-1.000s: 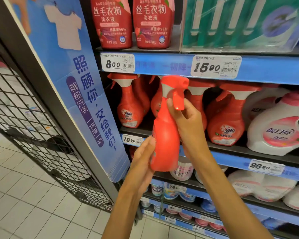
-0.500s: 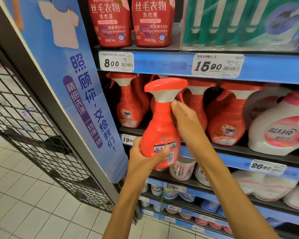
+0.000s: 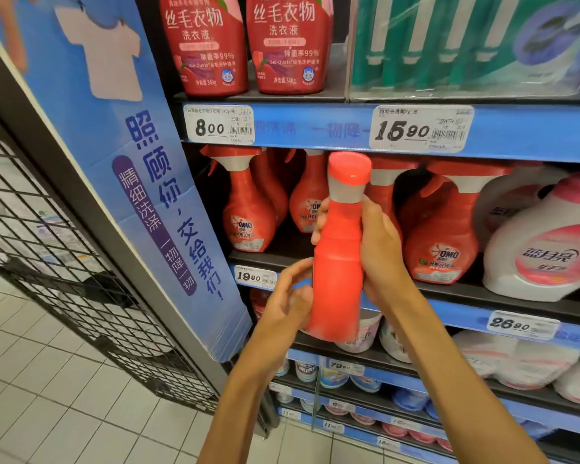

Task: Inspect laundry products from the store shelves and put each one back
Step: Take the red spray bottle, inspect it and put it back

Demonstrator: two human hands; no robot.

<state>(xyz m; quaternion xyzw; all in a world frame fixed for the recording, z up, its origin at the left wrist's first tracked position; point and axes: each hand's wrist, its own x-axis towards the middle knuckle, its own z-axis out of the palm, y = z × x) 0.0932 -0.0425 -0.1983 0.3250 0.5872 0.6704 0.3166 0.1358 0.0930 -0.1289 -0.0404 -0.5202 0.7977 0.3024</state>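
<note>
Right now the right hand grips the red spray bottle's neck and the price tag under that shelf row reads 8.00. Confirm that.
Wrong on the tag. In the head view the right hand does grip the red spray bottle, but the price tag under that row reads 19.90.

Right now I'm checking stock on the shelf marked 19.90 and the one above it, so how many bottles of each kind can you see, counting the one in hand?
Red spray bottles: 6, one gripped by the right hand, five on the shelf; any behind are hidden
Red pouches: 2
White jugs: 2
Total: 10
</note>
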